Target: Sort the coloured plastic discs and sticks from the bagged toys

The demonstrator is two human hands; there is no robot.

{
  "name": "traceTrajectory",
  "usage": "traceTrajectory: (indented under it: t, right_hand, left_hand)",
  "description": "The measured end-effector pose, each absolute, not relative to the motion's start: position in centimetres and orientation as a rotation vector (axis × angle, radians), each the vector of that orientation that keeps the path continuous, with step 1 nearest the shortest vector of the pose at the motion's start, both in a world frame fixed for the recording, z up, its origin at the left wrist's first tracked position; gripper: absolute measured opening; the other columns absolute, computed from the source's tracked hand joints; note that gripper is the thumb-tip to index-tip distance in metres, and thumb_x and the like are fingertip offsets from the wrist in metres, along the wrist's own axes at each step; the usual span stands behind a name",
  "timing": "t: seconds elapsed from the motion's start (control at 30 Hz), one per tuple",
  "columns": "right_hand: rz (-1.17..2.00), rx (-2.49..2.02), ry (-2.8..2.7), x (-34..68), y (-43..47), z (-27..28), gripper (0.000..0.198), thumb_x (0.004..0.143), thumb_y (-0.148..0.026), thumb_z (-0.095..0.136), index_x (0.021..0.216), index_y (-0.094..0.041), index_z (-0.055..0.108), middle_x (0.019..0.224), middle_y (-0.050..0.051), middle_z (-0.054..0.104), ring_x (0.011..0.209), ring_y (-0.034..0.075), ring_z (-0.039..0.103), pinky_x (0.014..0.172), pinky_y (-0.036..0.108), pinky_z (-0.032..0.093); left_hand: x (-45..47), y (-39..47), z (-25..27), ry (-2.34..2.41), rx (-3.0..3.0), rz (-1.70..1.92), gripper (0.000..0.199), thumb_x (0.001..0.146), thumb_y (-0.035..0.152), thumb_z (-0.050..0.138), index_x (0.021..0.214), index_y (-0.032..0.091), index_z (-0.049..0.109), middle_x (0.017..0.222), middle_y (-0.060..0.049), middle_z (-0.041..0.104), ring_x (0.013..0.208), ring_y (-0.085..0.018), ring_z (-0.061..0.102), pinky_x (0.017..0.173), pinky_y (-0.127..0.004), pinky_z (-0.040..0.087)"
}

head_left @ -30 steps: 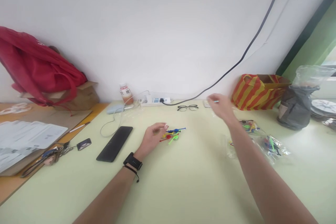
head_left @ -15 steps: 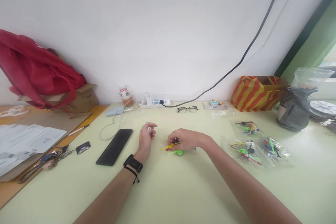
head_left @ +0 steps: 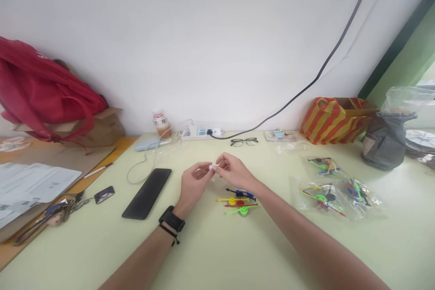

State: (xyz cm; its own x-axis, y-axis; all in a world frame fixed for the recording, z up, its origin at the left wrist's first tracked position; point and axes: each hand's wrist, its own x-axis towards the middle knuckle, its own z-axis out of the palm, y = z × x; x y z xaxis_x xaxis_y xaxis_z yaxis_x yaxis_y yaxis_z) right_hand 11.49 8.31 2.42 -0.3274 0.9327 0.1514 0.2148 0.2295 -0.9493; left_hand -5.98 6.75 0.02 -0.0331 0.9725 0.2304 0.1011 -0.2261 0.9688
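Above the table my left hand [head_left: 194, 185] and my right hand [head_left: 235, 173] meet fingertip to fingertip. Both pinch a small white piece [head_left: 213, 166]; a thin, pale part of it points upward, and the fingers cover the rest. Just below my right hand lie several plastic arrow spinners side by side: a black one, a blue one, a yellow one [head_left: 232, 200], a red one and a green one [head_left: 243, 210]. Neither hand touches them. A dark watch [head_left: 172, 219] and a cord bracelet are on my left wrist.
Clear bags of coloured arrow spinners [head_left: 322, 199] lie to the right. A black phone-like slab [head_left: 147, 193] is left of my hands. Along the wall stand a bottle [head_left: 161, 123], a power strip [head_left: 200, 134], glasses [head_left: 244, 142] and a striped bag [head_left: 331, 122].
My right hand has left the spinners and moved up and left to my left hand. The spinners now lie uncovered, and both hands pinch the white piece that was in my left hand.
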Motion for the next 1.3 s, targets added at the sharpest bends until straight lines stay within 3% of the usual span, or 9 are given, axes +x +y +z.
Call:
traceTrajectory:
  t: [0.23, 0.4, 0.5, 0.63, 0.73, 0.83, 1.07, 1.17, 1.3]
  right_hand:
    - [1.41, -0.964, -1.527, 11.4, 8.9, 2.0, 0.013, 0.082, -0.023, 0.069, 0.088, -0.022, 0.057, 0.071, -0.002, 0.067, 0.065, 0.015, 0.064, 0.065, 0.028, 0.053]
    - [1.426, -1.075, -1.6, 11.1, 8.3, 2.6, 0.012, 0.08, -0.018, 0.061, 0.086, -0.023, 0.052, 0.069, -0.005, 0.06, 0.061, 0.013, 0.056, 0.058, 0.025, 0.044]
    - [1.199, -1.211, -1.823, 11.4, 8.2, 2.9, 0.007, 0.086, -0.02, 0.052, 0.091, -0.024, 0.052, 0.075, -0.004, 0.06, 0.066, 0.014, 0.055, 0.059, 0.025, 0.042]
    - [0.784, -1.444, -2.235, 13.3, 8.4, 3.3, 0.02, 0.09, -0.019, 0.05, 0.108, -0.022, 0.057, 0.088, 0.003, 0.067, 0.078, 0.019, 0.062, 0.069, 0.029, 0.044]
    - [0.693, -1.514, -2.346, 15.1, 8.2, 4.0, 0.017, 0.083, -0.017, 0.06, 0.1, -0.019, 0.063, 0.098, 0.011, 0.07, 0.093, 0.027, 0.064, 0.077, 0.034, 0.043]
    - [0.583, -1.483, -2.422, 16.0, 7.2, 5.4, 0.009, 0.084, -0.017, 0.061, 0.092, -0.019, 0.065, 0.107, 0.013, 0.07, 0.106, 0.028, 0.062, 0.084, 0.034, 0.043]
    - [1.01, -1.236, -2.786, 14.8, 5.5, 6.7, 0.011, 0.079, -0.024, 0.071, 0.077, -0.021, 0.06, 0.079, -0.001, 0.067, 0.063, 0.013, 0.056, 0.053, 0.025, 0.035]
    - [0.991, -1.217, -2.789, 14.7, 5.7, 6.5, 0.011, 0.079, -0.016, 0.066, 0.073, -0.02, 0.058, 0.071, -0.002, 0.064, 0.061, 0.013, 0.055, 0.053, 0.025, 0.034]
    - [1.187, -1.179, -2.524, 15.4, 6.4, 6.9, 0.007, 0.083, -0.014, 0.063, 0.085, -0.02, 0.06, 0.084, 0.0, 0.068, 0.07, 0.013, 0.06, 0.06, 0.024, 0.043]
  left_hand:
    - [-6.7, 6.4, 0.8, 1.115, 1.77, 1.324, 0.022, 0.088, 0.037, 0.074, 0.102, 0.021, 0.079, 0.1, -0.008, 0.077, 0.088, -0.022, 0.074, 0.081, -0.035, 0.062]
    - [-7.0, 6.2, 1.2, 1.067, 1.918, 1.161, 0.017, 0.094, 0.032, 0.066, 0.104, 0.021, 0.075, 0.108, -0.007, 0.076, 0.094, -0.021, 0.074, 0.084, -0.033, 0.061]
    - [-7.2, 6.2, 1.1, 1.088, 1.928, 1.102, 0.014, 0.091, 0.029, 0.066, 0.1, 0.02, 0.072, 0.095, -0.005, 0.077, 0.085, -0.02, 0.074, 0.082, -0.032, 0.06]
    - [-7.7, 6.2, 1.2, 1.12, 2.007, 0.996, 0.012, 0.089, 0.032, 0.069, 0.087, 0.02, 0.072, 0.089, -0.005, 0.076, 0.082, -0.02, 0.072, 0.08, -0.031, 0.059]
    - [-8.3, 6.2, 1.5, 1.149, 2.132, 0.838, 0.014, 0.088, 0.033, 0.072, 0.08, 0.021, 0.07, 0.087, -0.003, 0.076, 0.083, -0.02, 0.071, 0.081, -0.031, 0.057]
    - [-8.7, 6.4, 1.5, 1.179, 2.221, 0.807, 0.009, 0.087, 0.031, 0.071, 0.091, 0.023, 0.073, 0.095, -0.003, 0.076, 0.091, -0.02, 0.07, 0.087, -0.033, 0.055]
    - [-8.9, 6.8, 0.8, 1.192, 2.234, 0.859, 0.011, 0.092, 0.031, 0.067, 0.096, 0.024, 0.073, 0.1, -0.003, 0.076, 0.095, -0.022, 0.069, 0.089, -0.035, 0.054]
    - [-9.0, 7.1, 0.4, 1.244, 2.205, 0.923, 0.014, 0.093, 0.034, 0.067, 0.102, 0.024, 0.073, 0.104, -0.003, 0.076, 0.097, -0.022, 0.069, 0.09, -0.036, 0.053]
    - [-8.7, 7.3, 0.3, 1.308, 2.123, 1.15, 0.022, 0.102, 0.037, 0.057, 0.108, 0.024, 0.072, 0.109, -0.004, 0.076, 0.101, -0.022, 0.069, 0.09, -0.036, 0.052]
